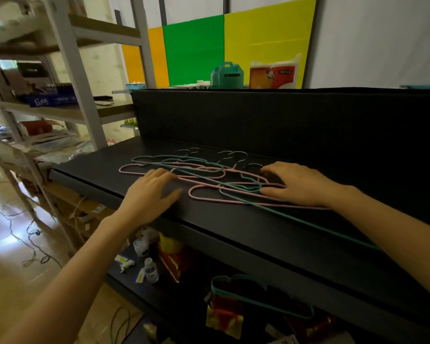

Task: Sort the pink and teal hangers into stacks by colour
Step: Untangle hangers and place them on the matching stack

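Task things: a tangle of thin pink wire hangers (209, 199) and thin teal wire hangers (308, 222) lies flat on the black shelf (233, 232), between and under both hands.
Left hand (154, 192): palm down, fingers straight and relaxed, holding nothing; its fingertips touch the tangle's left edge.
Right hand (301, 184): palm down over the tangle's right part, fingertips arched onto the wires.
Below the hands: more stacked teal hangers (271, 306) on a lower shelf.
Hard to make out: whether the right hand pinches a wire; how many hangers overlap; the silver metal hooks (236, 153) beyond the fingers are faint.
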